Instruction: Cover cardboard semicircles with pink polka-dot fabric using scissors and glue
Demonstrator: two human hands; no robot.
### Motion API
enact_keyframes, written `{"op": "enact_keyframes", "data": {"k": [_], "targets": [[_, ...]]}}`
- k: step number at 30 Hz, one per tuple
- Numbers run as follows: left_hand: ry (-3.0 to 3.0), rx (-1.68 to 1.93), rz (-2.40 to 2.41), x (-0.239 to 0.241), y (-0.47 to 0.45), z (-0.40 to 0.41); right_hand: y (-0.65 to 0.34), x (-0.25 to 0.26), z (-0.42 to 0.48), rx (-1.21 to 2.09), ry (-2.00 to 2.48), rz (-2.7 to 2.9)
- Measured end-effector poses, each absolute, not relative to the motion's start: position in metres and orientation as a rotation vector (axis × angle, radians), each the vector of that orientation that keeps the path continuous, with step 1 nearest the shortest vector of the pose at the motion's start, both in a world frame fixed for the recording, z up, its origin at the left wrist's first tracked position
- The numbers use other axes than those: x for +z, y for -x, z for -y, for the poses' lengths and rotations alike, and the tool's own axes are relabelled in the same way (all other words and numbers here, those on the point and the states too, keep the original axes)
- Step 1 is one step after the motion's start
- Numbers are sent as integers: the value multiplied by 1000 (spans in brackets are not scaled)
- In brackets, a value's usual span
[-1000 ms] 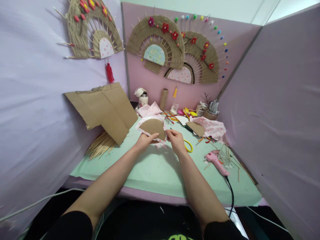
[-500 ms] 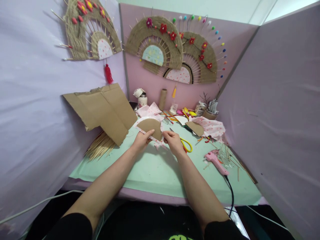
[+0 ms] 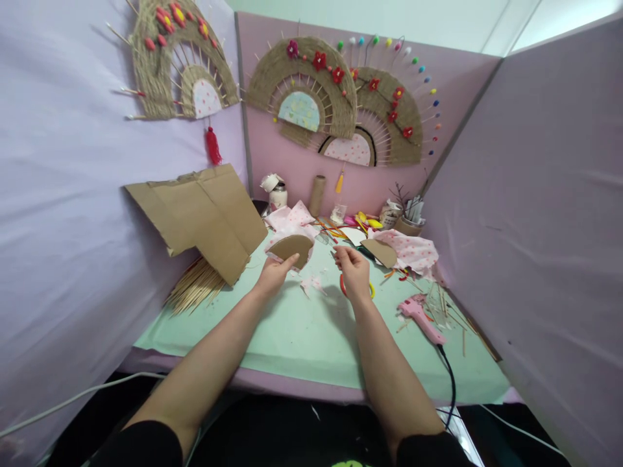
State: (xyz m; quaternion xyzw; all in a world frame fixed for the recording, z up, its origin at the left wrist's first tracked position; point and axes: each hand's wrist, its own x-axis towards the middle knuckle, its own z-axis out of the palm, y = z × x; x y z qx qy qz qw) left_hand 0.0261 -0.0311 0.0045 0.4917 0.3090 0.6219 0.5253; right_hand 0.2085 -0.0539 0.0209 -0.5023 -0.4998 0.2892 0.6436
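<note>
My left hand (image 3: 276, 272) grips a half-round piece of cardboard (image 3: 293, 246), thumb on top. Pink dotted fabric (image 3: 306, 261) shows around the cardboard's edge. To the right, apart from it, my right hand (image 3: 354, 269) is closed with its fingertips together; whatever they pinch is too small to make out. Scissors (image 3: 372, 290) with red and yellow handles lie beneath and behind this hand, mostly covered by it. Small pink fabric scraps (image 3: 311, 284) rest on the table between my hands.
A pink glue gun (image 3: 422, 318) with a black cord lies at the right, near loose sticks. Cardboard (image 3: 209, 214) leans at the left over a bundle of thin sticks (image 3: 192, 288). Another cardboard piece (image 3: 379, 251) and dotted cloth (image 3: 409, 250) lie at the back right. Fan-shaped decorations (image 3: 306, 58) hang behind.
My right hand has left the edge of the cardboard piece and moved right, over the scissors. My left hand still holds the cardboard, now tilted differently.
</note>
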Motion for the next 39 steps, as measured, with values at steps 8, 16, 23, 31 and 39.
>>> {"op": "enact_keyframes", "data": {"k": [8,16,23,31,39], "targets": [[-1467,1513,-901,5,-25,32,-303,4,132,182,1710,1417],[-1742,1533,-1055,1,-28,35,-392,-24,183,-40,2510,1454],[-1787,1536,-1067,4,-29,37,-382,-30,170,51,2528,1468],[-1651,1552,-1052,7,-28,37,-368,-12,169,-112,2416,1390],[-1627,1571,-978,2,-30,41,-312,27,189,364,1601,1108]]}}
